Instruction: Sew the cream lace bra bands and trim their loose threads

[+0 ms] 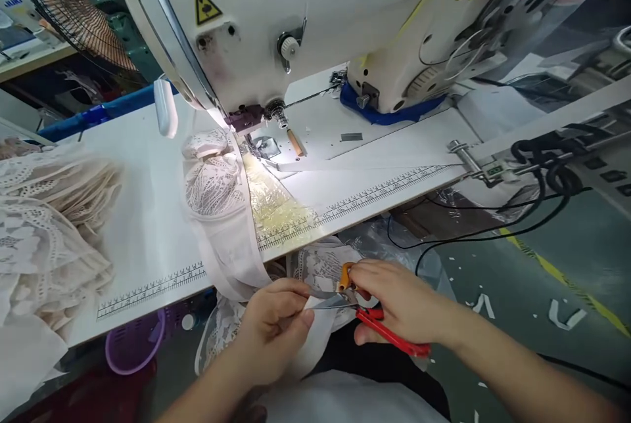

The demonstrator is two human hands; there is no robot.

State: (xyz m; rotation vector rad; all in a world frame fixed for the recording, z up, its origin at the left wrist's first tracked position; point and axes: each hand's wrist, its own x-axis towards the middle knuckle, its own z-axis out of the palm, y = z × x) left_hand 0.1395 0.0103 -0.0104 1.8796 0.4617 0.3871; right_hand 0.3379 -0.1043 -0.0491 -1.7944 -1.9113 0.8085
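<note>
Lower centre, my left hand [273, 331] pinched the white fabric strip [231, 245] between closed fingers; my right hand [401, 308] was curled tight around red scissors [382, 330], blades almost shut against that strip. Farther up, the strip ran over the table [148, 213] toward the sewing machine [296, 16]; a lace pile [44, 226] lay left.

The snips [379, 324] in my right hand [407, 305] have red handles with an orange piece by the silvery blades. The strip [323, 334] in my left hand [276, 331] is plain white. The desk [148, 226] is white with a black printed ruler along its near edge; on it the lace piece [211, 180] is cream with a flowery openwork pattern, as is the lace pile [49, 226] at the left edge. The sewing machine [305, 9] is white with blue lettering and a yellow warning triangle. Below the near edge sits a purple basket [131, 344].
</note>
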